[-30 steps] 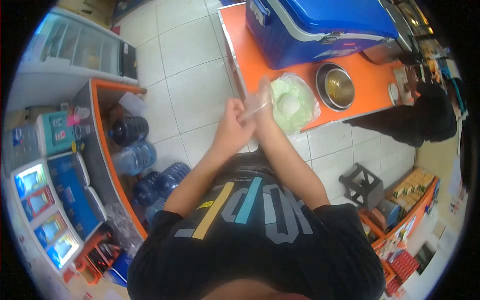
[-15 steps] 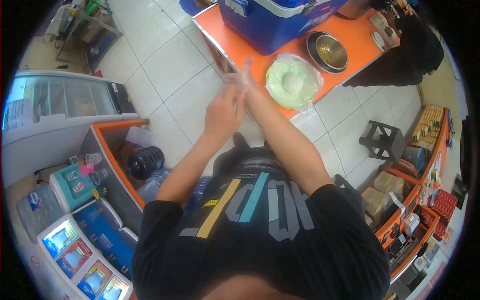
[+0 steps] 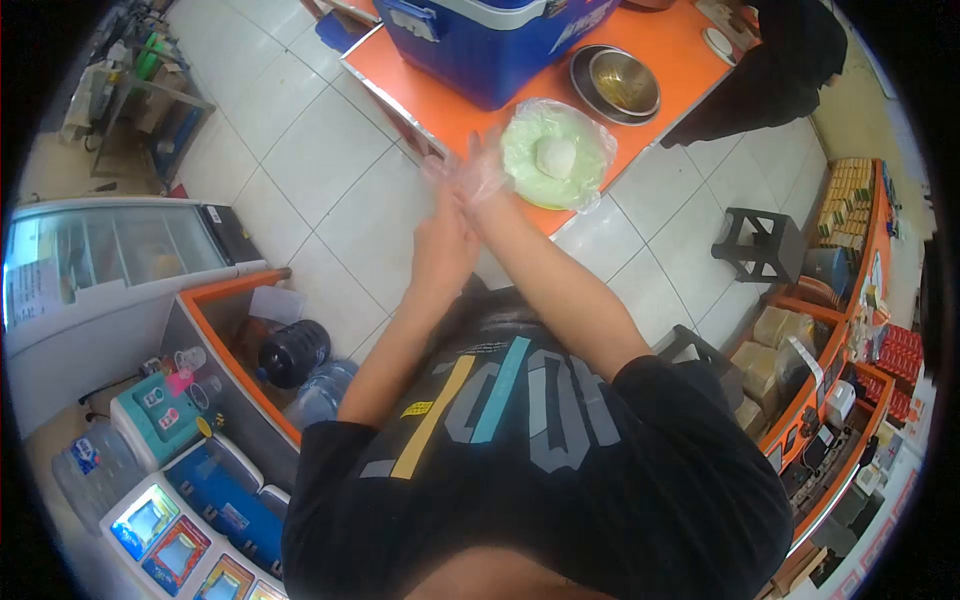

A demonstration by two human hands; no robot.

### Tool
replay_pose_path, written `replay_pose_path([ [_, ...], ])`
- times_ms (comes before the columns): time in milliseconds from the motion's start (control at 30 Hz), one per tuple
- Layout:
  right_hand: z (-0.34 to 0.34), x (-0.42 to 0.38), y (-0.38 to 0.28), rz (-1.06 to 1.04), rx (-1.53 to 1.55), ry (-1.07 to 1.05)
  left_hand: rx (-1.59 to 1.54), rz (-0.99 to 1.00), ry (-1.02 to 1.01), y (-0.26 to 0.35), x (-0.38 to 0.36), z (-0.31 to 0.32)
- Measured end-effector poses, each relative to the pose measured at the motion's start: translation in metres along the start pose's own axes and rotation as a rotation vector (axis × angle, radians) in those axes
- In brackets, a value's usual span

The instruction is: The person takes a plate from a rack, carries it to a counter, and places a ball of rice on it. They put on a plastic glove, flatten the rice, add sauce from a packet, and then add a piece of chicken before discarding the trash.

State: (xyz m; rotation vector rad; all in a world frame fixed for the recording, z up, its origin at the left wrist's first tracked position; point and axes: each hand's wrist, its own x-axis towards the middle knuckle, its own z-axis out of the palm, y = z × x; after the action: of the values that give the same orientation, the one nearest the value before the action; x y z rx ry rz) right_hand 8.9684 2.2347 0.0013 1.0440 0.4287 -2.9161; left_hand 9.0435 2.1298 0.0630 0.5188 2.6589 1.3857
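Observation:
My right hand [image 3: 482, 172] is inside a clear plastic glove, its fingers stretched out beside the table's edge. With closed fingers, my left hand [image 3: 445, 238] grips the loose plastic glove [image 3: 490, 187] near the right wrist. Just right of the gloved hand, a green plate [image 3: 519, 180] lined with clear plastic lies on the orange table [image 3: 690, 75]. A rounded white lump [image 3: 556, 157] sits in the middle of that lining.
A blue cooler box [image 3: 490, 60] and nested metal bowls [image 3: 625, 82] stand on the table. At the upper right is a person in dark clothes [image 3: 790, 75]. A black stool [image 3: 757, 245] stands on the tiled floor; water jugs [image 3: 295, 352] fill a shelf at left.
My left hand has moved up along the right wrist, and the plastic glove now bunches around it. The view has shifted, so the table appears farther up and left.

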Motion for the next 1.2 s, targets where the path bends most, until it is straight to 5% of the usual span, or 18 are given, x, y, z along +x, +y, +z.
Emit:
replay_pose_path([
  [200,-0.025,-0.011,-0.037,0.309,0.164,0.058,-0.156,-0.125,-0.022,0.04,-0.002,0.013],
  [300,-0.069,-0.008,-0.07,0.215,0.093,-0.134,-0.222,-0.043,-0.172,0.044,-0.009,0.041],
  [367,-0.069,-0.016,-0.11,-0.137,-0.552,0.236,-0.402,-0.014,-0.321,0.037,-0.011,0.054],
  [433,-0.09,-0.029,-0.153,-0.59,-1.342,0.287,-0.541,-0.346,-0.349,-0.004,-0.005,0.079],
  [500,-0.123,-0.013,-0.181,-0.952,-1.838,0.104,-0.722,-0.751,-0.266,-0.036,0.013,0.107],
  [533,-0.132,-0.004,-0.19,-1.141,-2.076,-0.01,-0.77,-0.774,-0.222,-0.047,0.021,0.125],
  [633,-0.113,0.007,-0.195,-0.683,-2.341,0.112,-0.836,-0.789,-0.139,-0.08,0.041,0.165],
  [733,-0.136,0.042,-0.181,-0.8,-2.191,0.096,-0.789,-0.692,-0.134,-0.109,0.056,0.19],
  [833,-0.114,0.043,-0.175,-0.461,-2.701,-0.11,-0.79,-0.647,-0.093,-0.12,0.049,0.198],
  [933,-0.118,0.061,-0.158,-0.403,-2.809,-0.203,-0.824,-0.661,-0.046,-0.102,0.055,0.19],
  [1133,-0.131,0.023,-0.193,-0.937,-2.014,-0.057,-0.835,-0.689,0.021,-0.102,0.055,0.194],
  [1200,-0.168,0.046,-0.194,-0.843,-2.187,-0.053,-0.826,-0.69,0.017,-0.105,0.058,0.193],
])
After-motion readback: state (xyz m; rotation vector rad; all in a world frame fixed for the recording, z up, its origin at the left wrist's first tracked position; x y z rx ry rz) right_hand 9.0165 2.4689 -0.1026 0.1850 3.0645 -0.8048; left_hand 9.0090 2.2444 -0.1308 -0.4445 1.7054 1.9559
